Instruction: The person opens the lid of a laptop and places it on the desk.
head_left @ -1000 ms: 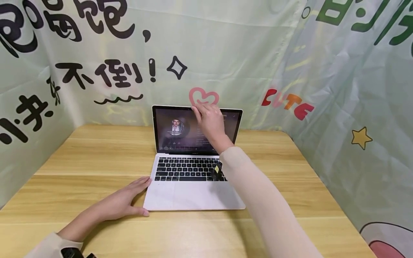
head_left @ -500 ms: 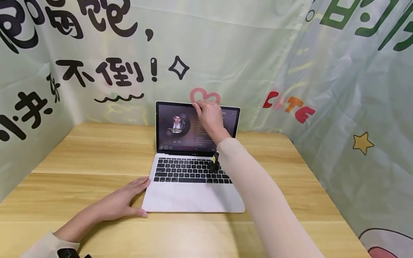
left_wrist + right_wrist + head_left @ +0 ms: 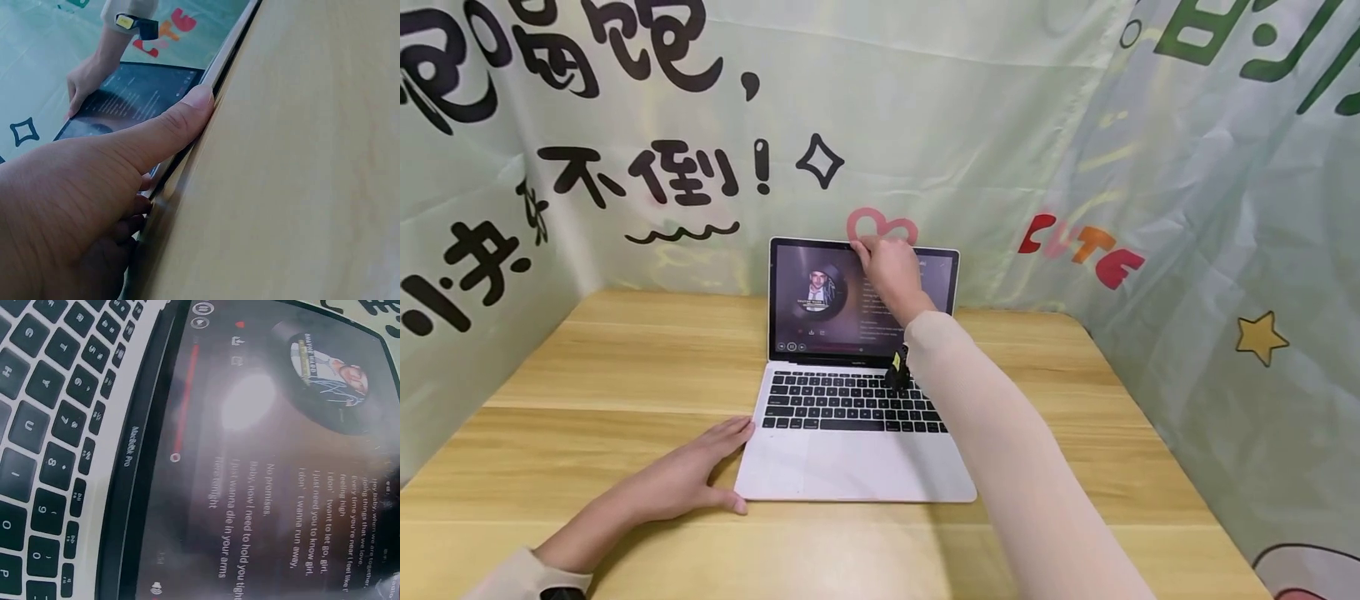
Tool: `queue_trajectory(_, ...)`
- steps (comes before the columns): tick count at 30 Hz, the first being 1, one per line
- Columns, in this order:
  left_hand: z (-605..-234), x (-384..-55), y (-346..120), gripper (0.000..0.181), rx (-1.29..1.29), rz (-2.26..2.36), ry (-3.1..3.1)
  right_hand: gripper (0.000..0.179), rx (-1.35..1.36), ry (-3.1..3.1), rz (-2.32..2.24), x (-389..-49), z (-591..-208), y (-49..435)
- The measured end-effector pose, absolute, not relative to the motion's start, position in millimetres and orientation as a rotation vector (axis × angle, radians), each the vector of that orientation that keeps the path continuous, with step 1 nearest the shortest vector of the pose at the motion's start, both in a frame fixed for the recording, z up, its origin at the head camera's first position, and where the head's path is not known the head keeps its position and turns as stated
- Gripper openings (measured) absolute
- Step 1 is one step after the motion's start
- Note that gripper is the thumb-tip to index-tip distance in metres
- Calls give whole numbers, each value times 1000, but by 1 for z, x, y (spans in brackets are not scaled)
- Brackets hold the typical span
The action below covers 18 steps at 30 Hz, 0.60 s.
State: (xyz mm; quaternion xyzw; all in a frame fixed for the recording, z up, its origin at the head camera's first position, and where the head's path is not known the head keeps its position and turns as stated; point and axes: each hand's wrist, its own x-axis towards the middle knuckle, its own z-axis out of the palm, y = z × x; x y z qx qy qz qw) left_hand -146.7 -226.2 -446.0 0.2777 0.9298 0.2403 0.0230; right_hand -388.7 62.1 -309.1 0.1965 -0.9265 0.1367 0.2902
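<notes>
A silver laptop (image 3: 850,471) stands unfolded on the wooden table, its screen (image 3: 816,329) lit with a music player. At the top edge of the screen, my right hand (image 3: 891,275) grips the lid, thumb on the front and fingers over the rim. The right forearm crosses over part of the keyboard (image 3: 827,404). My left hand (image 3: 681,479) rests against the left side of the laptop base, fingers extended and thumb (image 3: 178,122) by the front corner. In the right wrist view, song lyrics and a progress bar fill the screen, and the gripping fingers are out of sight.
The wooden table (image 3: 647,358) extends around the laptop on all sides. Behind and beside it hang pale green cloth walls (image 3: 970,125) printed with lettering, a pink heart and a yellow star (image 3: 1262,337). The back cloth is close behind the lid.
The laptop lid has tilted back, carried by my right hand, so the screen faces the head camera more fully. The left hand keeps its place at the base.
</notes>
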Motion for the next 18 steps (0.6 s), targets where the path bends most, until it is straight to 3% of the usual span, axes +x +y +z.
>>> queue_trajectory(5,-445,-146,-227,110,847,747,2873,32,540,-2447,284,-390,-314,61)
queue_trajectory(18,-445,-144,-228,110,851,746,2871,54,609,-2589,278,-366,-303,72)
